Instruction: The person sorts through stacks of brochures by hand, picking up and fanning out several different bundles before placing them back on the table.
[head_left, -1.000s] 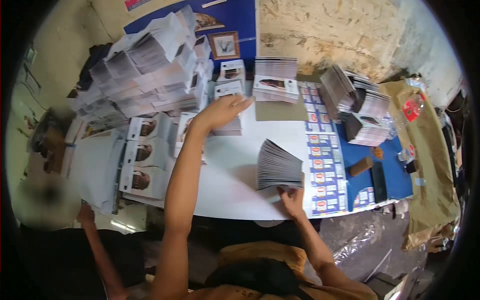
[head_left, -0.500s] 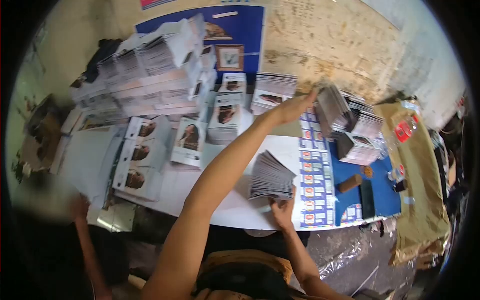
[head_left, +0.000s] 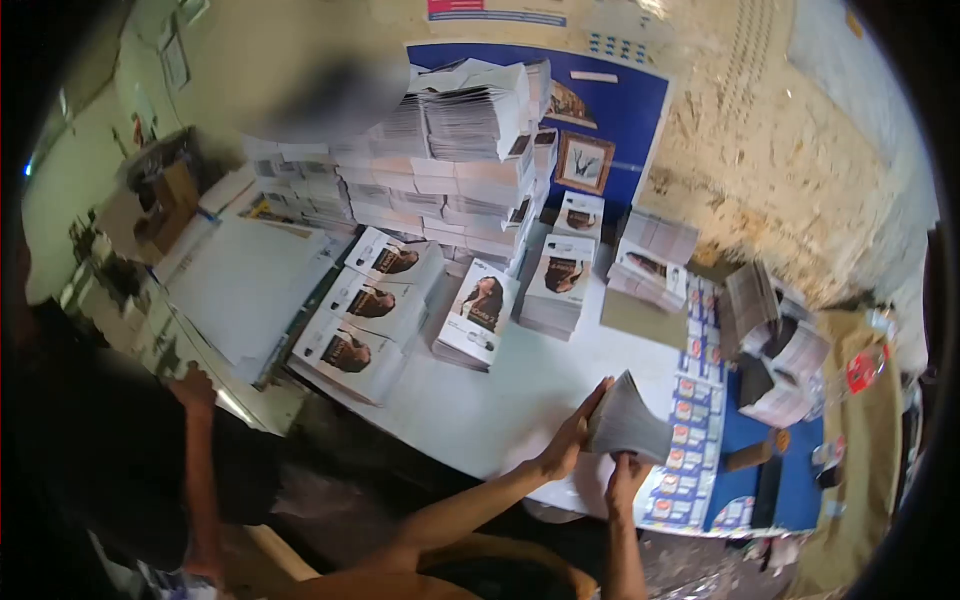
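Head camera view: a bundle of printed leaflets (head_left: 628, 420) stands on edge on a white table (head_left: 500, 395), just left of a sheet of red-and-blue labels (head_left: 693, 425). The person's left hand (head_left: 565, 450) lies flat against the bundle's side, fingers straight and together. The right hand (head_left: 625, 472) grips its lower edge, fingers curled around it. Piles of portrait-cover booklets (head_left: 480, 315) sit well left of the label sheet, with tall paper stacks (head_left: 470, 150) beyond them. A co-worker's hand (head_left: 193, 385) rests far left of the sheet.
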